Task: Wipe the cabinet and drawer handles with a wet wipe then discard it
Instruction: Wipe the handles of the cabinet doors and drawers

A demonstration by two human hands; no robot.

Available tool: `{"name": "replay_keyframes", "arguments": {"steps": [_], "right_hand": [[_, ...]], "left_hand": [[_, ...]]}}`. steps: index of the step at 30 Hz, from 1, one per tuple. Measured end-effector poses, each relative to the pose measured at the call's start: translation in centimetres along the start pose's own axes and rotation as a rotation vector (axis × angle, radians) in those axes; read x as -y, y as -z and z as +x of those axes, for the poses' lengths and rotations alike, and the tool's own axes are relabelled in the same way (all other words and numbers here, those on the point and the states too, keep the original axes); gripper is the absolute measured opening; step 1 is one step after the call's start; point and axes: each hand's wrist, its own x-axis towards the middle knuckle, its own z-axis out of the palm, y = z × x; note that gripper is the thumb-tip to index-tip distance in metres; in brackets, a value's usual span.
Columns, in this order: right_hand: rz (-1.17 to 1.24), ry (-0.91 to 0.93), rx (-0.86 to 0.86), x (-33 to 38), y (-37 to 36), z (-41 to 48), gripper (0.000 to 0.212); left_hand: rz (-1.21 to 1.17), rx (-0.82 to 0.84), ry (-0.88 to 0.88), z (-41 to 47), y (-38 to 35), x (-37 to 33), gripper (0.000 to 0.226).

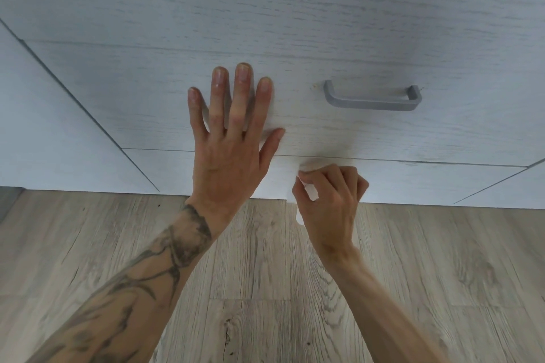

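A grey metal handle sits on the pale wood-grain drawer front. My left hand lies flat on that drawer front, fingers spread, to the left of the handle. My right hand is lower, below the handle and in front of the bottom panel, with its fingers closed on a crumpled white wet wipe. The wipe is mostly hidden in the fist; a small piece hangs below it. Neither hand touches the handle.
Further pale cabinet fronts continue to the left and right, divided by thin gaps. A plinth panel runs under the drawer. Light wood-look floor fills the lower half of the view.
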Motion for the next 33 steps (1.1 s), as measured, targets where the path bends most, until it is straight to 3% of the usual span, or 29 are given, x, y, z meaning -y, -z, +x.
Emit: {"name": "replay_keyframes", "arguments": {"steps": [10, 16, 23, 29, 33], "right_hand": [[-0.02, 0.098, -0.01, -1.2, 1.4, -0.2, 0.017], [-0.009, 0.004, -0.026, -2.4, 2.8, -0.5, 0.014], [-0.028, 0.094, 0.048, 0.1, -0.3, 1.4, 0.016], [-0.035, 0.194, 0.043, -2.3, 1.2, -0.6, 0.021], [-0.046, 0.151, -0.008, -4.7, 2.8, -1.0, 0.022]], "left_hand": [[-0.005, 0.005, -0.001, 0.1, 0.1, 0.0, 0.075], [-0.006, 0.009, 0.001, 0.1, 0.2, -0.1, 0.075], [-0.008, 0.012, -0.002, 0.1, 0.2, -0.1, 0.076], [-0.016, 0.007, -0.009, 0.0, 0.1, -0.1, 0.076], [-0.02, 0.008, -0.003, 0.0, 0.1, -0.2, 0.074]]}}
